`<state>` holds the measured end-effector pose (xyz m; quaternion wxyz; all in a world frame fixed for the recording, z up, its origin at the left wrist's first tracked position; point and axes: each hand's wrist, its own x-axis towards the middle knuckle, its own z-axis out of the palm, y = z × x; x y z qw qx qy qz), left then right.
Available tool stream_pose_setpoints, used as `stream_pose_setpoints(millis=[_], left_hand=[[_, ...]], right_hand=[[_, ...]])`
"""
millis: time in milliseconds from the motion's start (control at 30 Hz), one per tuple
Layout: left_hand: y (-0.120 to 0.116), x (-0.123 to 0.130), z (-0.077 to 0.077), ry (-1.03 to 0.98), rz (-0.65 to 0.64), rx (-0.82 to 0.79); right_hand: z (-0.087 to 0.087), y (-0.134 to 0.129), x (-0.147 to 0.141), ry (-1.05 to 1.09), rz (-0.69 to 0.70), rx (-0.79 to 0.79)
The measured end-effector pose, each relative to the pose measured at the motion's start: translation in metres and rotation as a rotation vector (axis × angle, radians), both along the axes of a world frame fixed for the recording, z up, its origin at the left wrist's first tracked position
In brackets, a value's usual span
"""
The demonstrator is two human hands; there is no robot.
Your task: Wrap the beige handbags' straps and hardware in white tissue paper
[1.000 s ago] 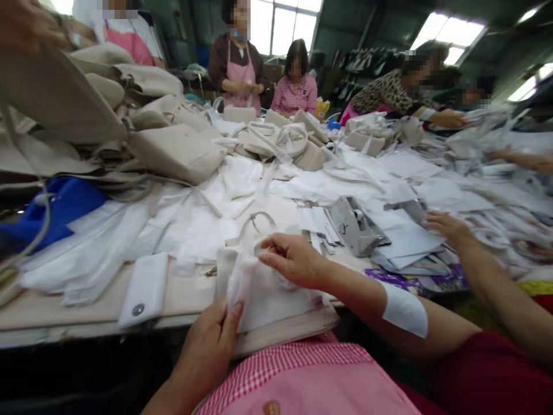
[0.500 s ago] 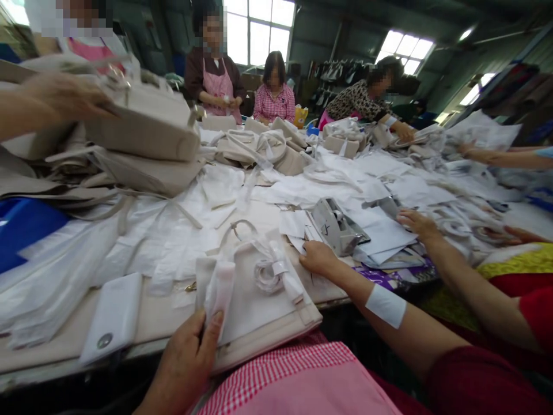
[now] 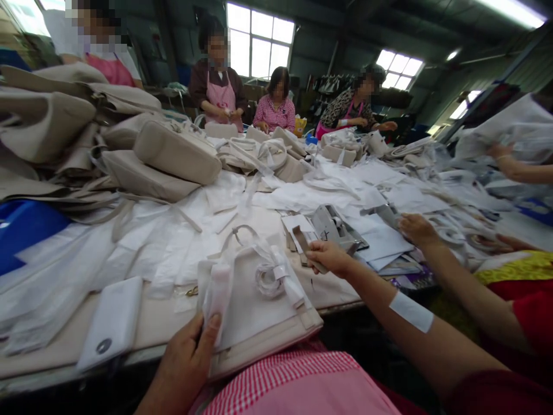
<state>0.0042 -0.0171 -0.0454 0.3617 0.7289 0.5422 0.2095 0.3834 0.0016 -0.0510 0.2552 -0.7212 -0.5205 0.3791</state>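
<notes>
A cream handbag [image 3: 250, 323] lies at the table's near edge against my pink apron, its handle part-wrapped in white padding [image 3: 220, 288]. My left hand [image 3: 192, 346] is closed on the bag's left side, thumb over the wrapped handle. On the bag rests a coiled white-wrapped strap [image 3: 268, 280]. My right hand [image 3: 330, 257], to the right of the bag, pinches a small taupe strip [image 3: 305, 242] that sticks out on both sides of the fingers. Just behind that hand are a grey metal dispenser-like tool [image 3: 332, 225] and a small stack of cards [image 3: 298, 225].
A pile of taupe bags [image 3: 173, 155] stands at the left. A white phone-like object [image 3: 113, 317] and clear plastic sleeves [image 3: 56, 288] lie at front left. A co-worker's hand [image 3: 419, 230] is near white papers [image 3: 384, 236] at the right. Several people work across the table.
My right hand has lifted from beside the cards and now holds the taupe strip. My left hand stays on the bag. At the left, a co-worker's hand has left the bag pile.
</notes>
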Motion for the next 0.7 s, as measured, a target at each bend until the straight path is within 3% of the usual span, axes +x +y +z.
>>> stream_pose_setpoints(millis=[67, 233, 433, 700], left_hand=[[0.001, -0.002, 0.000, -0.018, -0.002, -0.017], [-0.001, -0.003, 0.000, -0.022, -0.011, -0.009], [0.000, -0.005, -0.004, 0.000, -0.001, 0.022], [-0.002, -0.004, -0.004, 0.017, 0.000, 0.061]], right_hand=[[0.003, -0.002, -0.007, 0.020, 0.035, 0.023], [-0.002, 0.003, -0.013, -0.399, 0.119, -0.010], [-0.016, 0.003, -0.018, -0.701, 0.133, 0.039], [-0.021, 0.038, -0.035, -0.796, 0.346, 0.091]])
